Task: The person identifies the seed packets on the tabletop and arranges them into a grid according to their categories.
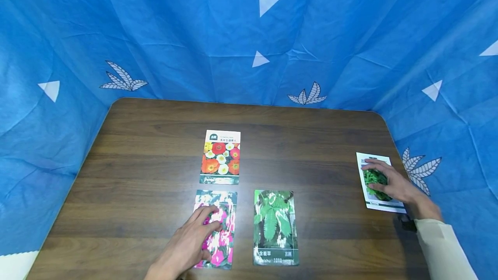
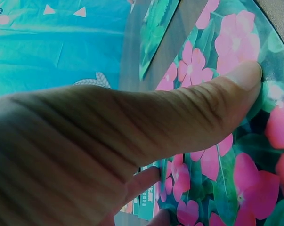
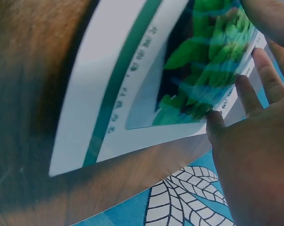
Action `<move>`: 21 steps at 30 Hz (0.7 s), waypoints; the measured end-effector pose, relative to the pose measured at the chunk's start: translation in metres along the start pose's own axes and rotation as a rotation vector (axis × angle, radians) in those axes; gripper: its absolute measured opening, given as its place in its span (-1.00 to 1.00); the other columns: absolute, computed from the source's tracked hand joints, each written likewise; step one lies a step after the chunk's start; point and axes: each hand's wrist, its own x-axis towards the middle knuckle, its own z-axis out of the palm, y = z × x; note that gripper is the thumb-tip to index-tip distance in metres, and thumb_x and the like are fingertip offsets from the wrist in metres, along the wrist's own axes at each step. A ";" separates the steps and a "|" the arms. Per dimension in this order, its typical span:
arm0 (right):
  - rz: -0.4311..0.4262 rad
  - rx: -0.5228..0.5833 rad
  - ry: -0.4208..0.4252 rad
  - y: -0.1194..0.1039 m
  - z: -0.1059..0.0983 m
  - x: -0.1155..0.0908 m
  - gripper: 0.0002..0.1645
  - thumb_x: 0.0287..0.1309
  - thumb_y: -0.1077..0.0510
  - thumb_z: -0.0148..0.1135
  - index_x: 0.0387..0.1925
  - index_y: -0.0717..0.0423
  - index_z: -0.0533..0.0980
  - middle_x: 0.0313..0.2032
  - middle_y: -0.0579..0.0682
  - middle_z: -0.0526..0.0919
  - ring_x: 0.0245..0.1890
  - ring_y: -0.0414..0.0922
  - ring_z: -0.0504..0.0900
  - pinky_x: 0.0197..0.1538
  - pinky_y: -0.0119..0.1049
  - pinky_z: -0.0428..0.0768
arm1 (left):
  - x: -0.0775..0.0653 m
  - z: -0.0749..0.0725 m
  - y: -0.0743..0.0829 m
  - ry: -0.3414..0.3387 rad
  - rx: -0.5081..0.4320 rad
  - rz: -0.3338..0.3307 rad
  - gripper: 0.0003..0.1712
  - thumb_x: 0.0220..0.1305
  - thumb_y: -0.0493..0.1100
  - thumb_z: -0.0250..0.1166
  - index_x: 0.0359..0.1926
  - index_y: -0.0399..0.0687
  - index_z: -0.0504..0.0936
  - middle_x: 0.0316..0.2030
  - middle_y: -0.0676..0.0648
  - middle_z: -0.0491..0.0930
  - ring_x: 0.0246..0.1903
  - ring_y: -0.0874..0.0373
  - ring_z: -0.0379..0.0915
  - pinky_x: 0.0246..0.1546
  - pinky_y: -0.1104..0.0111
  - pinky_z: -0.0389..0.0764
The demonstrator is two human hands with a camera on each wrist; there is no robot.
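Note:
My left hand (image 1: 186,245) lies over a seed packet printed with pink flowers (image 1: 226,240), near the table's front edge. Its thumb (image 2: 212,101) and fingertips touch the packet's face, spread rather than curled round it. At the far right, my right hand (image 1: 397,185) rests on a white-bordered seed packet with a green leafy plant (image 1: 374,177). In the right wrist view its fingers (image 3: 249,96) extend across that packet's face. Between the hands, nearer the left, lies a packet with green fern-like leaves (image 1: 274,224). A packet of red, orange and white flowers (image 1: 220,159) lies behind the pink one.
The packets lie on a dark brown wooden table (image 1: 155,141) with rounded far corners. A blue cloth (image 1: 186,25) with white triangles and leaf drawings hangs behind it and along both sides. The right-hand packet is close to the table's right edge.

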 end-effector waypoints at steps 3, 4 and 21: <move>-0.007 -0.002 -0.003 0.001 0.001 0.001 -0.32 0.03 0.40 0.40 0.22 0.20 0.41 0.31 0.40 0.27 0.41 -0.35 0.10 0.16 0.43 0.24 | -0.001 0.000 0.000 0.011 0.004 0.008 -0.31 -0.30 -0.04 0.71 0.00 0.11 0.71 0.32 -0.06 0.34 0.29 -0.09 0.20 0.00 -0.05 0.68; -0.008 -0.005 -0.002 0.001 0.002 0.002 -0.31 0.03 0.40 0.41 0.23 0.18 0.41 0.31 0.39 0.27 0.38 -0.44 0.09 0.16 0.42 0.25 | -0.001 0.000 -0.001 0.011 0.005 0.008 -0.30 -0.31 -0.04 0.72 0.00 0.11 0.71 0.32 -0.07 0.34 0.28 -0.09 0.20 -0.01 -0.05 0.68; 0.032 -0.032 -0.045 -0.013 0.006 0.021 -0.35 0.08 0.33 0.42 0.23 0.20 0.44 0.34 0.42 0.26 0.27 0.53 0.19 0.22 0.43 0.22 | 0.001 0.001 -0.001 0.011 0.011 0.017 -0.30 -0.31 -0.04 0.72 -0.01 0.12 0.71 0.31 -0.08 0.34 0.28 -0.09 0.21 0.01 -0.04 0.67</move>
